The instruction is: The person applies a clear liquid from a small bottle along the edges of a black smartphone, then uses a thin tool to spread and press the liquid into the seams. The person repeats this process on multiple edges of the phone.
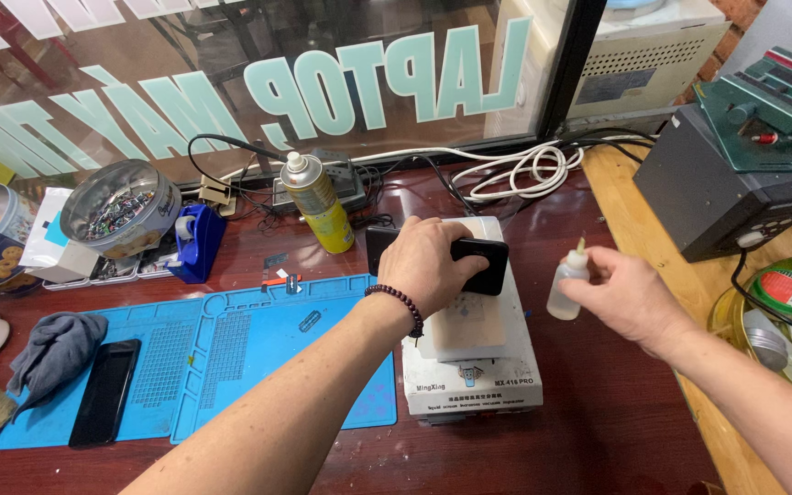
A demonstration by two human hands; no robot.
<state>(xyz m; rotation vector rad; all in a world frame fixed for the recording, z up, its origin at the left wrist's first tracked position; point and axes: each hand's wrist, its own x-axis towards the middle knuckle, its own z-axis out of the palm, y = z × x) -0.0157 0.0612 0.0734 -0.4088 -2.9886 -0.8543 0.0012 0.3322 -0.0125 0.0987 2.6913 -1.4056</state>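
Your left hand lies spread over a dark phone, fingers curled around its far edge, pinning it flat on the pale pad of the white heating machine; pressed like that, the phone likely stays put and keeps contact with the plate. Your right hand, just right of the machine, is closed around a small translucent squeeze bottle, held upright with its thin nozzle pointing up, near the phone's right end but not touching it.

The machine's front face carries a dark printed label along its lower edge. Behind the machine stands a yellow spray can with a white cap and a grey printed band. Left of the machine lies a blue work mat, and on its far left end a second black phone lies face up beside a grey cloth. Beyond the mat, a round tin full of small parts sits next to a blue tape dispenser. Behind all this, large pale mirrored letters run across the glass window.
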